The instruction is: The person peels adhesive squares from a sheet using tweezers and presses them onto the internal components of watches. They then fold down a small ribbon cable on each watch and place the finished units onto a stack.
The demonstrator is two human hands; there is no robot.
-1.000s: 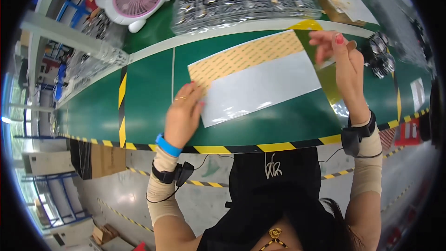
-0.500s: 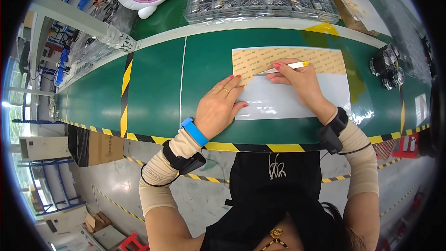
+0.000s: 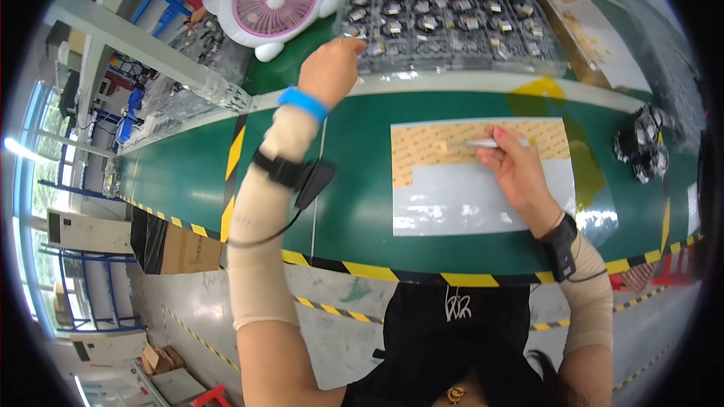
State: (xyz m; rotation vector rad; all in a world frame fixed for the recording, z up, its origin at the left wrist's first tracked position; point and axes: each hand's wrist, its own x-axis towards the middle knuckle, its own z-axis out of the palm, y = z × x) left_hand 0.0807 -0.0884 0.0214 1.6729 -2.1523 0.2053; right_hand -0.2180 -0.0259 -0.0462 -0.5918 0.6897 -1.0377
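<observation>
- Sheet (image 3: 483,203): laid flat on the green desk (image 3: 354,188), before the person's body, presumably so that its whole face can be reached. Its far part and left margin are covered by the patterned tan area (image 3: 411,157); its near part is smooth and grey.
- Tool (image 3: 477,142): slim and pale, held at a low slant over the tan area, much as a pen is held, apparently for fine control. Whether the sheet is met by its tip, or a piece is carried there, cannot be told.
- Right hand (image 3: 519,173): placed over the sheet's right half. The grip is closed around the tool, which is pinched between thumb and fingers.
- Left hand (image 3: 330,73): extended well away from the sheet, to the near left corner of the tray (image 3: 422,68). The fingers are curled; how far the grip is parted, and whether anything is pinched or touched, cannot be told.
- Tray: transparent, set beyond the sheet, with small dark parts (image 3: 427,23) ranged in rows, seemingly kept apart by its cells.
- Film (image 3: 593,166): amber, lying just beside the sheet's right edge.
- Fan (image 3: 275,1): white and pink, stood left of the tray.
</observation>
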